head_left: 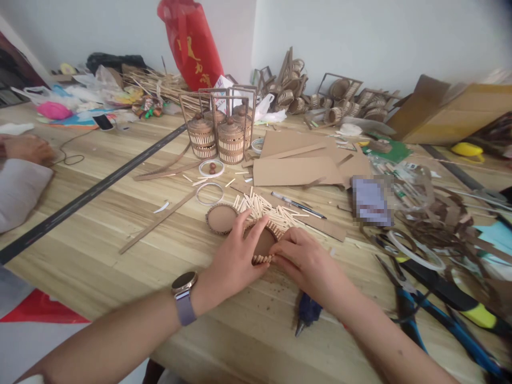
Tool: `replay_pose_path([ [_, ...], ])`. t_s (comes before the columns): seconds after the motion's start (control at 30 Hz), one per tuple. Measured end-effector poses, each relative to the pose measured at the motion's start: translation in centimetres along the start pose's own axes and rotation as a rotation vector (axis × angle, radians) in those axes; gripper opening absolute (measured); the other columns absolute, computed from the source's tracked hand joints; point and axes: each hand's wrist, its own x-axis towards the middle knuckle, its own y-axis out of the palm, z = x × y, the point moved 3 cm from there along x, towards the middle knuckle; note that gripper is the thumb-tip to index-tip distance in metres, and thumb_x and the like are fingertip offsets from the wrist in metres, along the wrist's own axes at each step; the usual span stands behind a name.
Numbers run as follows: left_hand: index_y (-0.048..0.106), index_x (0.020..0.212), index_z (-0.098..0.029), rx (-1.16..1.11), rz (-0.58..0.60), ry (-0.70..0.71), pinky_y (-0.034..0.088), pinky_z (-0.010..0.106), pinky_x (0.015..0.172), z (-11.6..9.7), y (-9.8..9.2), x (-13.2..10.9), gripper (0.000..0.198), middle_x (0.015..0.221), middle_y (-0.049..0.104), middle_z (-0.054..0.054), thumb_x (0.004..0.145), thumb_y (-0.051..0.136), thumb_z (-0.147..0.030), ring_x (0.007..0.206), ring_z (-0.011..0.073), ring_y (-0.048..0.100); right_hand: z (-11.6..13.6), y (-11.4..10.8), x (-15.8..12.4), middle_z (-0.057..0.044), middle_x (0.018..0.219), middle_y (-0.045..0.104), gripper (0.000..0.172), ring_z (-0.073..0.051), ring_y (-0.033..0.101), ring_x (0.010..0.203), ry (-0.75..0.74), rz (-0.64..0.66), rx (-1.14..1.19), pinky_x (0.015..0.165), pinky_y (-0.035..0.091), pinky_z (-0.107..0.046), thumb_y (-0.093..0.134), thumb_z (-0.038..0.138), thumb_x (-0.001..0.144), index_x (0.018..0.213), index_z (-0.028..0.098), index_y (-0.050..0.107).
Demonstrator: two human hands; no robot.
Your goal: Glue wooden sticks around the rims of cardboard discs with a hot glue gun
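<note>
In the head view, a small round brown basket (pixel 264 242) lies on the table with short pale wooden sticks standing round its edge. My left hand (pixel 238 245) steadies it, thumb at the near side and fingers spread over the far rim. At its right near edge my right hand (pixel 300 253) pinches a wooden stick, mostly hidden by the fingertips. Beside the basket on the left is a brown cardboard disc (pixel 222 218) with a braided edge. Loose wooden sticks (pixel 276 210) are heaped behind. A dark blue glue gun (pixel 308 314) lies under my right forearm.
Several lidded baskets with tall handles (pixel 230 141) stand behind. Cardboard sheets (pixel 296 165), tape rings (pixel 210 193) and a pen (pixel 298 205) lie around. Pliers (pixel 404 298) and brown strips (pixel 448 224) crowd the right. Another person's hand (pixel 30 149) rests at far left.
</note>
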Motion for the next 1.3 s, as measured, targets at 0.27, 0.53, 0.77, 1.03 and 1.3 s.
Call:
replay_pose_path([
  [0.27,0.019,0.147,-0.032,-0.012,0.002,0.030,0.047,0.048,0.102,0.29,0.06,0.10,0.099,0.150,0.018,0.011,0.069,0.077,-0.015,0.133,0.0344,0.040,0.19,-0.03,-0.08,-0.005,0.083,0.061,0.012,-0.020,0.051,0.080,-0.091,-0.024,-0.196,0.070,0.038,-0.031,0.057,0.019,0.091,0.085,0.021,0.067],
  [0.53,0.019,0.147,-0.032,-0.055,0.033,0.057,0.045,0.050,0.104,0.24,0.03,0.30,0.102,0.151,0.016,0.011,0.066,0.079,-0.019,0.131,0.0344,0.042,0.39,-0.38,0.00,-0.004,0.081,0.062,0.012,-0.020,0.050,0.078,-0.110,-0.072,-0.279,0.068,0.031,-0.031,0.060,0.019,0.089,0.079,0.022,0.067],
  [0.77,0.023,0.146,-0.030,-0.035,-0.009,0.037,0.041,0.053,0.106,0.25,0.13,0.46,0.102,0.149,0.018,0.013,0.063,0.083,-0.024,0.135,0.0375,0.034,0.27,-0.34,0.00,-0.004,0.080,0.061,0.016,-0.020,0.050,0.078,-0.109,-0.060,-0.280,0.068,0.031,-0.031,0.056,0.019,0.090,0.077,0.022,0.065],
  [1.03,0.021,0.147,-0.032,0.007,-0.042,0.028,0.046,0.051,0.102,-0.12,0.25,0.40,0.101,0.150,0.015,0.013,0.066,0.081,-0.020,0.132,0.0369,0.039,0.34,-0.24,-0.04,-0.004,0.080,0.060,0.017,-0.020,0.050,0.078,-0.104,-0.049,-0.268,0.069,0.032,-0.031,0.054,0.017,0.091,0.079,0.022,0.065],
  [1.3,0.016,0.148,-0.031,0.039,-0.051,0.038,0.042,0.054,0.104,-0.64,0.32,0.10,0.097,0.150,0.014,0.015,0.071,0.073,-0.016,0.139,0.0398,0.027,0.49,-0.05,-0.02,-0.004,0.080,0.060,0.015,-0.020,0.051,0.078,-0.111,-0.052,-0.273,0.070,0.034,-0.030,0.056,0.018,0.090,0.078,0.021,0.063],
])
